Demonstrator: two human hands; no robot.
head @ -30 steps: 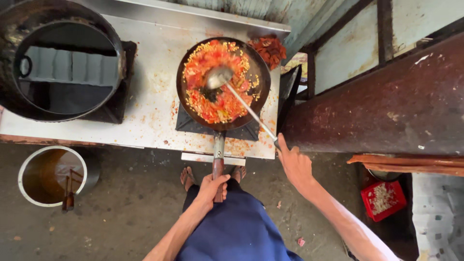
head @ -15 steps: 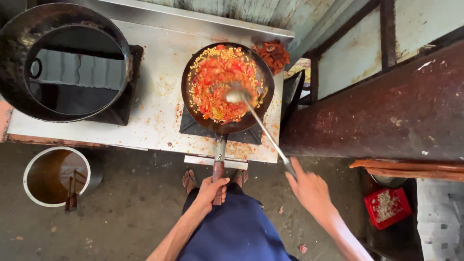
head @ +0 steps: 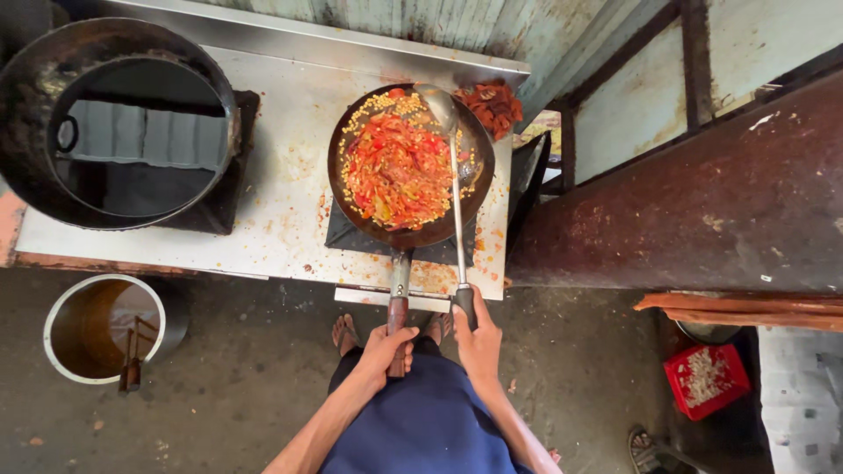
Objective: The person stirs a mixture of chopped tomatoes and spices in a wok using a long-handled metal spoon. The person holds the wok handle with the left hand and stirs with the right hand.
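Blackened steel, the one wok in use sits on a dark burner at the right end of the steel counter, filled with a red and yellow mix of chopped vegetables and pale kernels. Its single long handle runs straight back over the counter edge to the left hand, which is clenched around the handle's wooden end. Just beside it, the right hand is wrapped around the dark grip of one long metal ladle; the ladle's shaft crosses the right side of the wok and its bowl rests at the far rim, tilted up against the edge. The two hands are close together, nearly level, each grasping its own handle. Behind the wok's far right rim lies one heap of red chopped food on the counter. At the left end of the counter stands a second, larger black pan, with dark liquid in it. Below the counter, two bare feet show on the concrete floor above the person's blue garment. One white bucket with brown liquid stands on the floor at left, and one red crate of pale bits sits well apart at right
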